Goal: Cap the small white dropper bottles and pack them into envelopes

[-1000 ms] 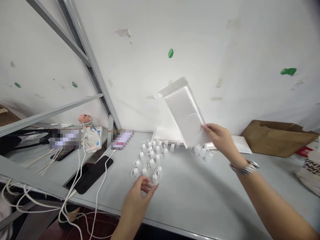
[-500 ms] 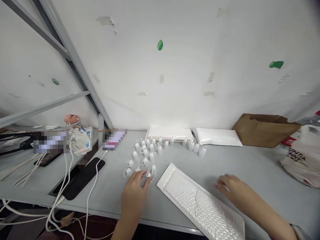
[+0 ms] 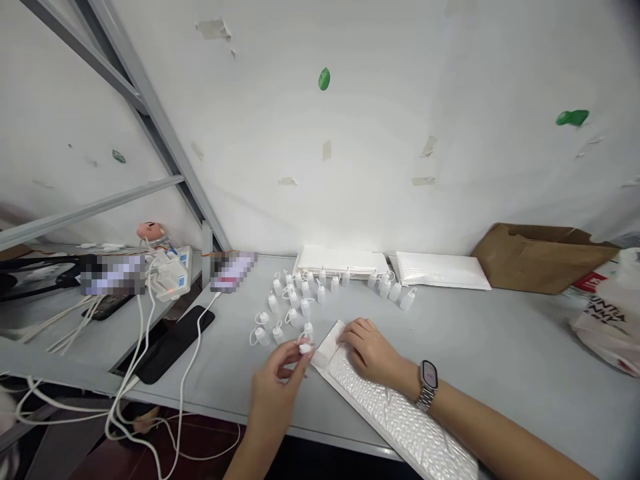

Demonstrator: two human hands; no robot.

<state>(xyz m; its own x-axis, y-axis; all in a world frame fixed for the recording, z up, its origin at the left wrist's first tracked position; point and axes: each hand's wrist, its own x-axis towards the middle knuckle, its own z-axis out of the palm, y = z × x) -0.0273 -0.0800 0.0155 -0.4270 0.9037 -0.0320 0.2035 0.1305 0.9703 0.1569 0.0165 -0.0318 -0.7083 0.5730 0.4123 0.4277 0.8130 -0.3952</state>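
Note:
My left hand pinches a small white squeeze bottle between thumb and fingers; most of the bottle is hidden by them. Just left of my right hand is the flap end of a white bubble mailer, which lies slanted across the table. The fingers of my right hand are bent and closed on the mailer near that end, and their tips are partly hidden. Beyond my left hand stand several more small white bottles with looped cap straps, loosely grouped.
More white mailers are stacked by the wall, and another mailer lies right of them. A brown paper bag and a plastic bag stand at the right. Leftward are a black power bank, a phone and white cables.
My right hand has moved left from beside the mailer onto its flap end. My left hand has lifted one bottle slightly off the table, toward the mailer.

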